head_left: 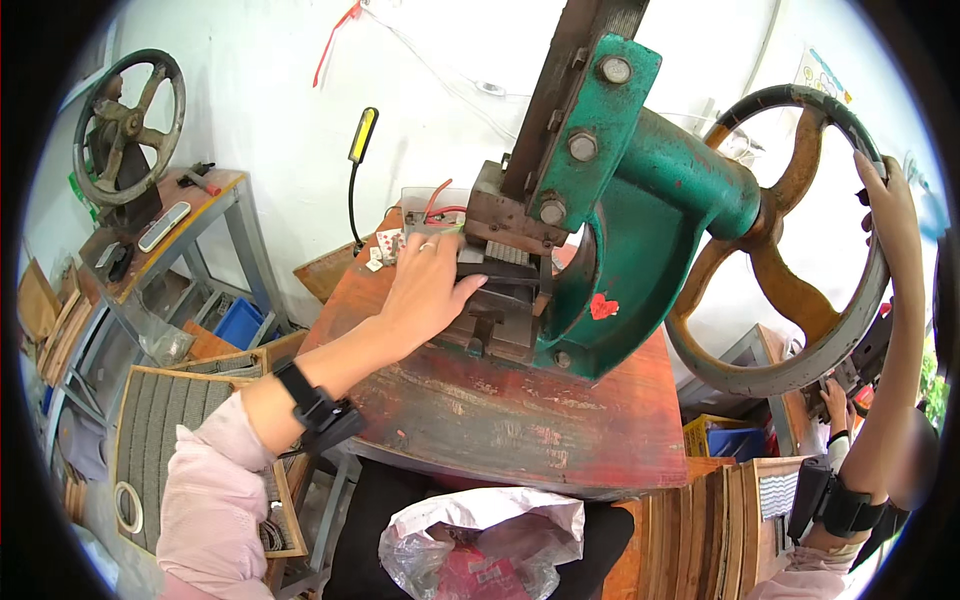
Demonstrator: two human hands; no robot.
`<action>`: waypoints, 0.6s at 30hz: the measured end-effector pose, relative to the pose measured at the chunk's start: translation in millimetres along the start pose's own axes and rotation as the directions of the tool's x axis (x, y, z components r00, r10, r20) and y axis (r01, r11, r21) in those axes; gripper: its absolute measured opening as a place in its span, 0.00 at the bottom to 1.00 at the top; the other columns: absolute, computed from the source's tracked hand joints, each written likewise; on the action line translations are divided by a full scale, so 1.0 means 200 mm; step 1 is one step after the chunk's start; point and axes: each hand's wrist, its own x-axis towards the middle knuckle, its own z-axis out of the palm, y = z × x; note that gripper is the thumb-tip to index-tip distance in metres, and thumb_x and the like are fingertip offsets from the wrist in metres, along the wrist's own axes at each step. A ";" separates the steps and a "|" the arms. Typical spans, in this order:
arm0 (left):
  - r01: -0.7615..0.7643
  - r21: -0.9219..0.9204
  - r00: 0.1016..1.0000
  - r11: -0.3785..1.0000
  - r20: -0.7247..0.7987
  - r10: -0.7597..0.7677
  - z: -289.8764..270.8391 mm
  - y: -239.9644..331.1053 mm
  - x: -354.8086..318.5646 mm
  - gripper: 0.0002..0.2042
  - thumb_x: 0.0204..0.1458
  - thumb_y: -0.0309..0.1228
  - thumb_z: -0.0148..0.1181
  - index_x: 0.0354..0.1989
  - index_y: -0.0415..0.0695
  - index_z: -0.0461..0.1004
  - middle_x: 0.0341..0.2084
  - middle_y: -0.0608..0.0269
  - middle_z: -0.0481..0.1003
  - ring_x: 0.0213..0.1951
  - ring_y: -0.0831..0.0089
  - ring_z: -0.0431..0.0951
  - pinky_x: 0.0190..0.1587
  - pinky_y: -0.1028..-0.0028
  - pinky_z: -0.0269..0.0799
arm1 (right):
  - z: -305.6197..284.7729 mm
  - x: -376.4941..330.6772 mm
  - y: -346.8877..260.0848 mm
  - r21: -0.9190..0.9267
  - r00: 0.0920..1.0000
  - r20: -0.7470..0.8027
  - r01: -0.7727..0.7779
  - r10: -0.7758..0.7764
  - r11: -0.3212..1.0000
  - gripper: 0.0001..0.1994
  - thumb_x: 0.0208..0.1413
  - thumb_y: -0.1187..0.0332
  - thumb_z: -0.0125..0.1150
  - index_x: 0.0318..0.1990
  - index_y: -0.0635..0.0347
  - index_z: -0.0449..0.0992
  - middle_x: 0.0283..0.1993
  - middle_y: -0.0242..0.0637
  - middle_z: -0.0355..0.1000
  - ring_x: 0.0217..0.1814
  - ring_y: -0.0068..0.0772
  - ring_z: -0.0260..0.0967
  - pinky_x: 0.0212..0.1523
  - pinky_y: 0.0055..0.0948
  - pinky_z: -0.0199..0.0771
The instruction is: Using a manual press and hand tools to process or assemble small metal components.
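Note:
A green hand press point(650, 230) with a dark steel ram stands on a worn red-brown table point(480, 420). My left hand point(425, 280) lies against the left side of its die set point(500, 290), thumb spread away from the fingers over a dark bar. Under the upper block, a ridged grey metal piece point(508, 253) shows in part. Some of my left fingertips are hidden at the block. On the right, my right hand point(885, 195) grips the upper right rim of the press's large handwheel point(790, 375).
A plastic bag point(480, 545) lies open on my lap. Trays of grey strips point(170, 410) stand at the left, below a second handwheel point(128, 125). Behind the die is a box point(425, 205) with red-handled tools. A co-worker's hand point(836, 402) shows at the right, above wooden trays point(690, 530).

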 end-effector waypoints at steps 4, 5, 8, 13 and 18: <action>-0.199 -0.287 0.980 0.937 -0.034 0.198 -0.15 -0.11 -0.26 0.22 0.43 0.33 0.68 0.46 0.40 0.69 0.36 0.54 0.71 0.43 0.56 0.67 0.46 0.63 0.63 | 0.04 0.06 0.10 0.020 0.999 -0.025 0.020 -0.019 1.000 0.25 0.56 0.49 0.51 0.46 0.65 0.67 0.23 0.32 0.63 0.16 0.20 0.64 0.15 0.21 0.63; -0.222 -0.282 0.970 0.933 0.037 0.242 -0.19 -0.15 -0.33 0.22 0.43 0.34 0.68 0.45 0.40 0.68 0.36 0.55 0.71 0.43 0.56 0.67 0.46 0.62 0.62 | 0.04 0.06 0.11 0.050 0.996 -0.031 0.087 -0.086 0.995 0.25 0.56 0.49 0.51 0.46 0.65 0.67 0.22 0.32 0.62 0.17 0.19 0.64 0.15 0.20 0.63; -0.200 -0.254 0.919 0.946 0.286 0.271 -0.23 -0.27 -0.41 0.22 0.45 0.35 0.67 0.46 0.39 0.67 0.37 0.54 0.70 0.44 0.55 0.67 0.48 0.61 0.61 | 0.02 0.02 0.04 0.079 0.996 -0.006 0.093 -0.093 0.993 0.24 0.56 0.49 0.51 0.44 0.65 0.67 0.22 0.31 0.62 0.17 0.18 0.63 0.16 0.20 0.62; 0.101 -0.498 0.969 0.861 0.246 0.028 -0.11 -0.24 -0.20 0.30 0.48 0.44 0.64 0.53 0.35 0.65 0.52 0.47 0.65 0.55 0.52 0.63 0.58 0.59 0.56 | -0.05 -0.21 -0.39 0.066 0.999 0.032 -0.026 0.024 0.997 0.26 0.56 0.46 0.52 0.49 0.59 0.66 0.22 0.26 0.59 0.16 0.14 0.59 0.12 0.15 0.55; 0.135 -0.334 0.976 0.933 0.205 -0.068 0.12 -0.07 0.10 0.30 0.44 0.46 0.66 0.54 0.42 0.69 0.53 0.48 0.66 0.58 0.52 0.60 0.58 0.57 0.55 | -0.05 -0.21 -0.39 -0.004 0.999 -0.048 0.000 0.000 1.000 0.25 0.54 0.53 0.57 0.48 0.68 0.67 0.26 0.35 0.66 0.23 0.23 0.65 0.23 0.18 0.63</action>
